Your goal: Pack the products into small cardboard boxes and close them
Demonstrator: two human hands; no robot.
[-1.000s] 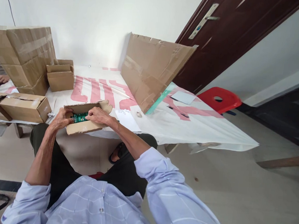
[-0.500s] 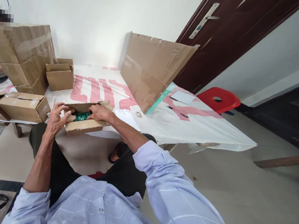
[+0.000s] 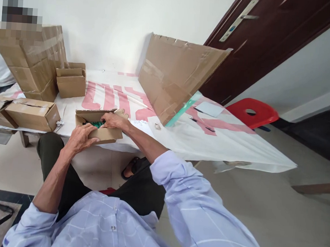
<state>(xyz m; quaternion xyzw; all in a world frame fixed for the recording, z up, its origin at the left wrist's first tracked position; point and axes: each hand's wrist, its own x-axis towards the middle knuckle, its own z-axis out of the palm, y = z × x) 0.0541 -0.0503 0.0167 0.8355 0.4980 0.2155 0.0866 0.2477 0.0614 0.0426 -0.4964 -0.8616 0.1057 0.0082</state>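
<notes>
A small open cardboard box (image 3: 109,135) rests at the table's front edge, its top flaps up. Inside lies a green printed item (image 3: 98,124), mostly hidden by the box walls and my fingers. My left hand (image 3: 80,137) grips the box's near left wall, thumb along the outside and fingers over the rim. From the right, my right hand (image 3: 113,120) reaches into the box with its fingers curled down at the green item. The tips of those fingers are out of sight.
Closed cartons (image 3: 31,116) line the table's left edge. Behind them stand a small open box (image 3: 71,85) and a tall carton stack (image 3: 42,60), with a person beyond. A cardboard panel (image 3: 173,81) leans upright. Pens, paper (image 3: 209,109) and a red stool (image 3: 253,111) are to the right.
My left hand has shifted from the box's left end flap to its near left wall. The right hand stays inside the box. The whole view has swung slightly left.
</notes>
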